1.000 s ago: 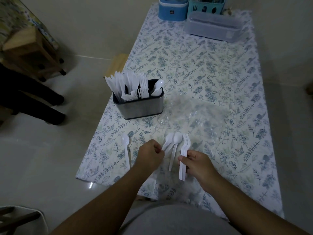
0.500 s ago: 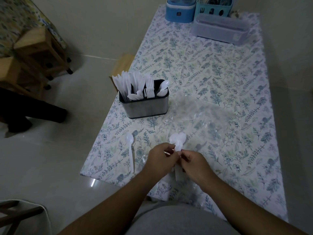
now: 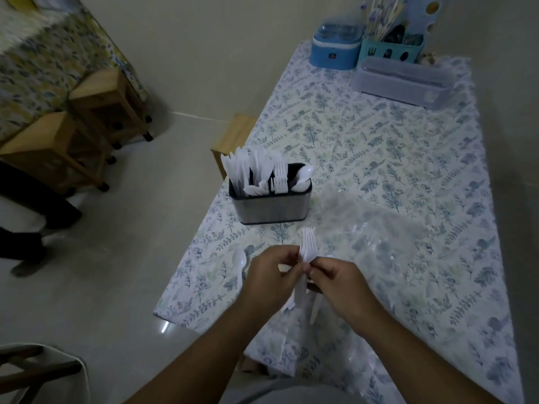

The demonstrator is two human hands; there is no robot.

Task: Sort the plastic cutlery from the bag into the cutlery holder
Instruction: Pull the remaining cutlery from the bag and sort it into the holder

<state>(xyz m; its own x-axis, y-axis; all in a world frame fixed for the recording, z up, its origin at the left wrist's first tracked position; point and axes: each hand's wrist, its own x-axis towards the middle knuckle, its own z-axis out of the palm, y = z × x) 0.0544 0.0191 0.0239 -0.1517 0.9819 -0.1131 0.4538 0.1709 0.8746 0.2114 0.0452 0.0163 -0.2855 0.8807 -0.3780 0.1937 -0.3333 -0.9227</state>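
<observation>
A bundle of white plastic forks stands tines-up between my two hands near the table's front edge. My left hand and my right hand both pinch its handles, fingertips touching. Behind them the grey cutlery holder stands on the table with white knives, forks and spoons upright in separate compartments. The clear plastic bag lies crumpled and flat to the right of the holder. One loose white spoon lies on the cloth left of my left hand.
The table wears a floral cloth. At its far end stand a blue box, a teal utensil caddy and a lidded grey container. Wooden stools and a person's dark legs are on the floor at left.
My hands came together from holding separate cutlery; now both grip one bundle of forks, raised with tines up. The spoons held by my left hand earlier are no longer visible.
</observation>
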